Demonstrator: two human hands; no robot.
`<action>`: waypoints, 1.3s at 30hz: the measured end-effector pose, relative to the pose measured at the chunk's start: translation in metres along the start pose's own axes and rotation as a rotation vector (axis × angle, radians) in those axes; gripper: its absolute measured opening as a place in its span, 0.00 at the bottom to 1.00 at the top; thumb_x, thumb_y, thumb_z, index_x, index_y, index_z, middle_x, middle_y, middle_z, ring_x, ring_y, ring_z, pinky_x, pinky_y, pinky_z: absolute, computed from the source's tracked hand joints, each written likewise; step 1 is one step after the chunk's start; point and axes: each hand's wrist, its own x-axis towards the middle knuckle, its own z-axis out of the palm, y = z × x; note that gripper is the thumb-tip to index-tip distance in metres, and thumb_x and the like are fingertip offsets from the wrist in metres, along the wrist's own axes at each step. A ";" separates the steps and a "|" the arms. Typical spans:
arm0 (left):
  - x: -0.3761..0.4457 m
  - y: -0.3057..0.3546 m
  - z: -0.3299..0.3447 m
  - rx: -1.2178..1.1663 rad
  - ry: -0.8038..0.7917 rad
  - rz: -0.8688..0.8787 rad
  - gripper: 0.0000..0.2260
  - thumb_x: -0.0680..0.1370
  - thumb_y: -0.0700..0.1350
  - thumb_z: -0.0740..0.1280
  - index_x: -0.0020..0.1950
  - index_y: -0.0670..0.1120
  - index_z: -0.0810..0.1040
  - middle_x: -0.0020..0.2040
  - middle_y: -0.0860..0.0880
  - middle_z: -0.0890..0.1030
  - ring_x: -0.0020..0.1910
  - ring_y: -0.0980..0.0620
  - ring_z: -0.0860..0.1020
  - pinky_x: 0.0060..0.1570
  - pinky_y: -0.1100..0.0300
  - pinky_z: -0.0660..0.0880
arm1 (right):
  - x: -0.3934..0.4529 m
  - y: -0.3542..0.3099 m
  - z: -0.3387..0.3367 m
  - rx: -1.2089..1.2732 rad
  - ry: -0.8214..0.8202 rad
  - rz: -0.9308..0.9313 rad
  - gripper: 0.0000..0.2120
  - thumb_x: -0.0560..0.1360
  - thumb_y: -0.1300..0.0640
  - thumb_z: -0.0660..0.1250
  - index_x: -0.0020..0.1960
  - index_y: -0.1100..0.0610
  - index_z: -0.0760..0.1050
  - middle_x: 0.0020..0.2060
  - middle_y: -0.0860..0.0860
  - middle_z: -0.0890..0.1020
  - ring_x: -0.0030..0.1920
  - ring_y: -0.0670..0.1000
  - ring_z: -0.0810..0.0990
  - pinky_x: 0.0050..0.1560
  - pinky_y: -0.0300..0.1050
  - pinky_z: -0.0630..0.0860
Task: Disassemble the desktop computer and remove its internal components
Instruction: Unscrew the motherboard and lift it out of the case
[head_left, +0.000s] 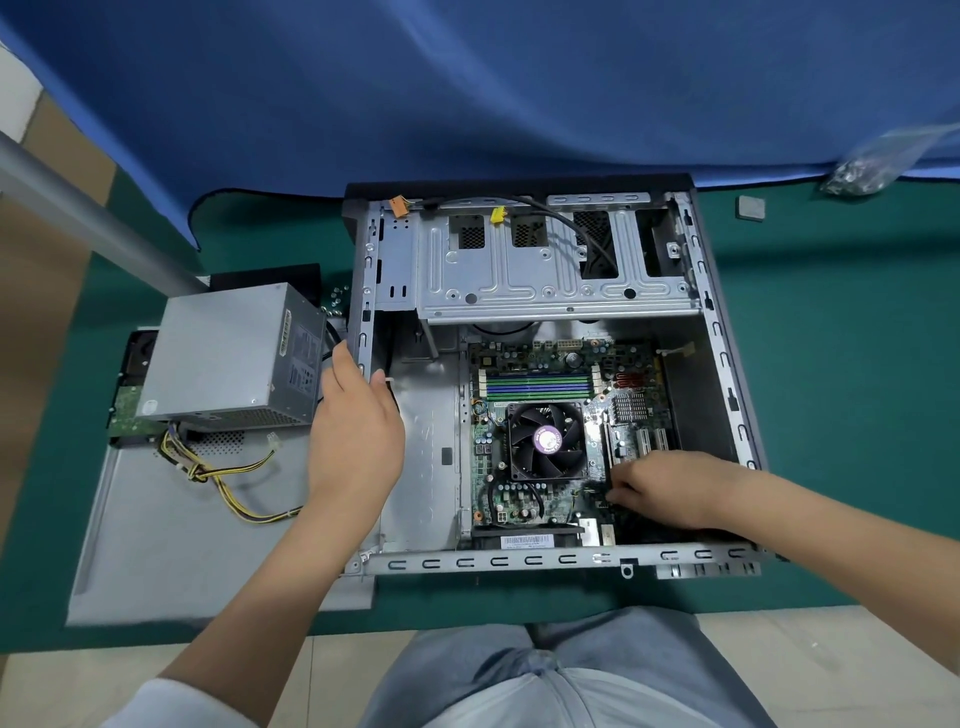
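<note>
Though the power supply (234, 358) already sits outside, left of the open case (727, 322), the motherboard (545, 374) and its fan (546, 440) remain inside. The left hand (353, 415) grips the case's left wall; the right hand (654, 486) curls fingers onto the board, perhaps pinching a connector, I can't tell.

Grey metal case (545, 564), green motherboard (519, 504) with blue and green memory slots (537, 387). Black fan (546, 440), purple hub sticker. Grey power supply (228, 353), yellow-black wires (228, 480). Green mat (857, 389), blue cloth (467, 88). Orange connector (397, 206), yellow connector (497, 213).
</note>
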 end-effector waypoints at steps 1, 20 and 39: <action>0.000 0.000 0.000 -0.004 -0.001 -0.003 0.22 0.83 0.47 0.51 0.75 0.39 0.55 0.68 0.37 0.67 0.55 0.34 0.74 0.50 0.47 0.69 | 0.000 0.000 0.000 -0.019 0.009 -0.005 0.10 0.81 0.48 0.55 0.52 0.52 0.70 0.47 0.51 0.80 0.41 0.51 0.73 0.39 0.43 0.69; 0.000 0.003 -0.002 0.006 -0.010 0.006 0.23 0.83 0.46 0.51 0.75 0.38 0.54 0.69 0.36 0.66 0.57 0.33 0.73 0.52 0.45 0.69 | -0.009 0.004 -0.026 0.371 0.046 -0.005 0.04 0.77 0.57 0.62 0.46 0.48 0.70 0.38 0.42 0.75 0.36 0.41 0.72 0.34 0.35 0.66; -0.040 0.035 -0.021 -0.601 -0.532 0.413 0.23 0.70 0.64 0.66 0.63 0.75 0.63 0.54 0.69 0.76 0.54 0.68 0.75 0.58 0.67 0.70 | -0.043 -0.027 -0.075 1.689 0.149 -0.322 0.05 0.69 0.63 0.67 0.45 0.59 0.75 0.30 0.49 0.67 0.28 0.46 0.63 0.28 0.36 0.64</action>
